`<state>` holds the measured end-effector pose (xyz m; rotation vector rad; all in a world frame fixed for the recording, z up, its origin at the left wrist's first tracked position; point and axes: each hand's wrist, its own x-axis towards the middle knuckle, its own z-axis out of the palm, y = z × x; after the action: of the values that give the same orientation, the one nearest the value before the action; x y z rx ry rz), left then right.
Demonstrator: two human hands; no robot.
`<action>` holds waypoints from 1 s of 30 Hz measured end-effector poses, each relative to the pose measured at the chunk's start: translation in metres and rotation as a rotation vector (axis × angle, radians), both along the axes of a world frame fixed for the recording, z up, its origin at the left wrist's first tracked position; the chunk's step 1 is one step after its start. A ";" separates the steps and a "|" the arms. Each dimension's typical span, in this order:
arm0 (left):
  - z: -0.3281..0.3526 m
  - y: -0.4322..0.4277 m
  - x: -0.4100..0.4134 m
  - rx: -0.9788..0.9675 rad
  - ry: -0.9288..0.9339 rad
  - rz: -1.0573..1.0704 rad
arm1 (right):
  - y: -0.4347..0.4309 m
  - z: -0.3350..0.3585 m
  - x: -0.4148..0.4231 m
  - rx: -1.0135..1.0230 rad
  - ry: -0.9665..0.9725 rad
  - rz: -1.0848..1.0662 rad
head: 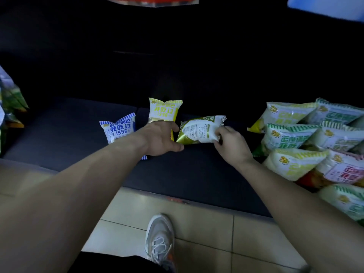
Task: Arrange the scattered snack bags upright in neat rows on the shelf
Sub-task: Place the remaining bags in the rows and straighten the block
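A green-and-white snack bag (199,131) lies on its side on the dark shelf (65,131), its printed back facing me. My right hand (230,144) grips its right end. My left hand (161,138) touches its left end with fingers spread. Behind my left hand a yellow bag (164,110) stands upright, and a blue-and-white bag (119,128) stands upright to its left. A loose heap of yellow, green and red bags (307,142) lies tumbled at the right of the shelf.
The shelf's back is dark and deep. More bags (10,103) hang over the left edge. A red package (149,1) and a blue one (325,6) show above. The shelf's front lip (197,201) runs above a tiled floor, where my shoe (160,239) stands.
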<state>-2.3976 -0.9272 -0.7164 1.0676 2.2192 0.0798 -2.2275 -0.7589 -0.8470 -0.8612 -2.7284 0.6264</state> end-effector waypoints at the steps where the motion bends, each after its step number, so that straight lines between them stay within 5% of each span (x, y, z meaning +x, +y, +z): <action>1: 0.001 0.000 0.001 -0.001 -0.003 0.001 | -0.002 0.008 0.002 0.021 0.023 0.009; 10: 0.017 0.000 0.005 0.016 0.019 0.010 | -0.001 0.081 0.013 0.037 0.128 -0.020; 17: 0.016 -0.002 0.006 0.001 0.008 -0.002 | -0.011 0.067 0.003 -0.004 0.026 -0.074; 24: 0.011 -0.003 -0.001 0.015 0.000 0.010 | -0.023 0.041 0.007 -0.270 -0.264 0.104; 30: 0.010 -0.004 0.000 0.013 -0.003 -0.004 | -0.029 0.026 0.011 -0.352 -0.120 0.058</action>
<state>-2.3978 -0.9308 -0.7065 1.0782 2.2170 0.0934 -2.2168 -0.7875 -0.8205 -0.9209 -2.8034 1.1266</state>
